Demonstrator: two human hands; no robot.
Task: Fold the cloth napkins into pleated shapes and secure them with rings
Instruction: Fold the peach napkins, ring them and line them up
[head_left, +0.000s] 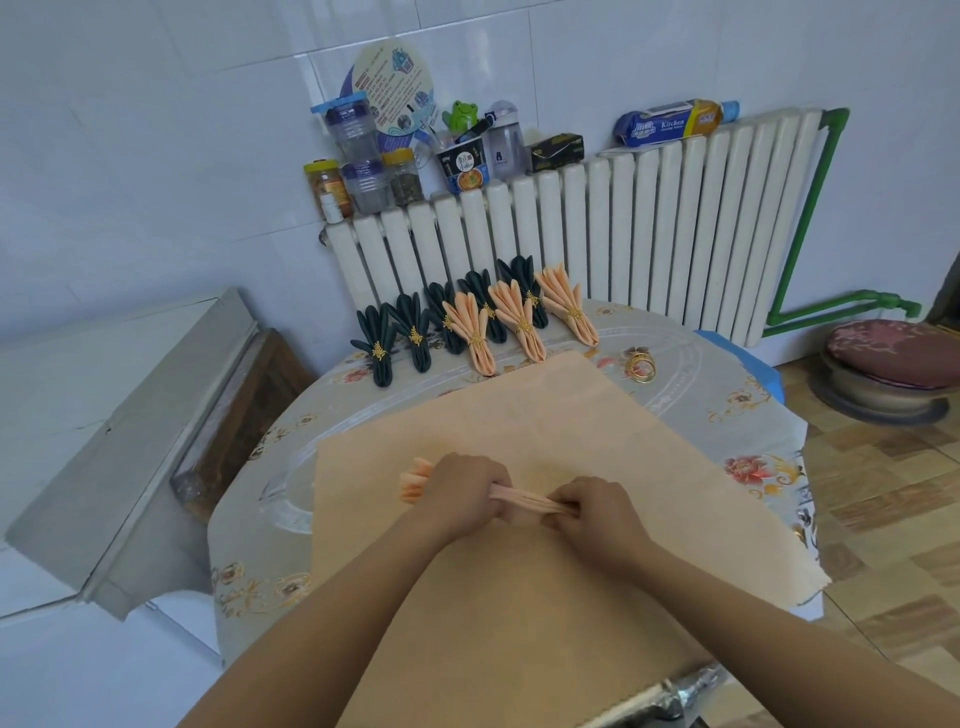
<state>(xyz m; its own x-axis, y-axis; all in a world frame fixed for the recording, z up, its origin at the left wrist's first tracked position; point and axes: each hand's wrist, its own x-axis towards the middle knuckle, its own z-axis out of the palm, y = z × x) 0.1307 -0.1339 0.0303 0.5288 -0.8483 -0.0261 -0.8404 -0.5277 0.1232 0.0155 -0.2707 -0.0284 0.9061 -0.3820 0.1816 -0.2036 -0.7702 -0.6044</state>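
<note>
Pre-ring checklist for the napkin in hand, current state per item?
1. Pleated peach napkin held at both ends: ok, left hand and right hand both grip it.
2. Pleats gathered tight between the hands: ok, a narrow bundle; the ends fan out past the left hand.
3. Spare gold rings available: ok, lying on the table at the far right, apart from both hands.
4. A hand free to fetch a ring: not ok, both are occupied.
5. Room in the finished row: cannot tell.
6. Flat peach cloth under the hands lying smooth: ok.
</note>
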